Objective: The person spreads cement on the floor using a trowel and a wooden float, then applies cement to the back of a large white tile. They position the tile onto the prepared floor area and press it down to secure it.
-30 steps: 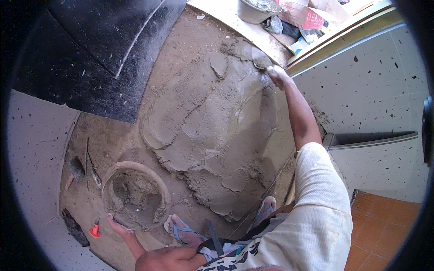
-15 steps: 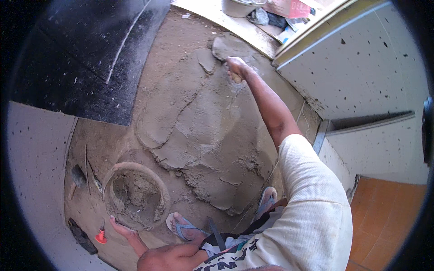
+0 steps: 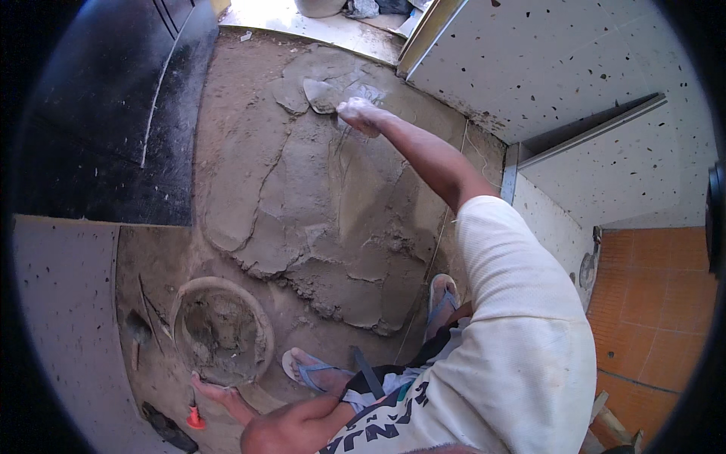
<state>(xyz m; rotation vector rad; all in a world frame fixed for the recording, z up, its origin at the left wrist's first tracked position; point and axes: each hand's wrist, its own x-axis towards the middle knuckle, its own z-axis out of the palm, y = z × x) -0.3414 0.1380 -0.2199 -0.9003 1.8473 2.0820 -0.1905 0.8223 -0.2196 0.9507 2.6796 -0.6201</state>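
Grey trowel [image 3: 321,97], long axis slanting, pointing left and away

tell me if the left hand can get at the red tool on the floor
Probably yes: the left hand is at the rim of the bowl, and the red tool lies close by, with nothing visible between them.

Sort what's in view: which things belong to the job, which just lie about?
Apparently in the job:
trowel in the right hand
wet grey mortar
basin by the left hand

Apparently lying about:
red-ended tool
wooden-handled tool
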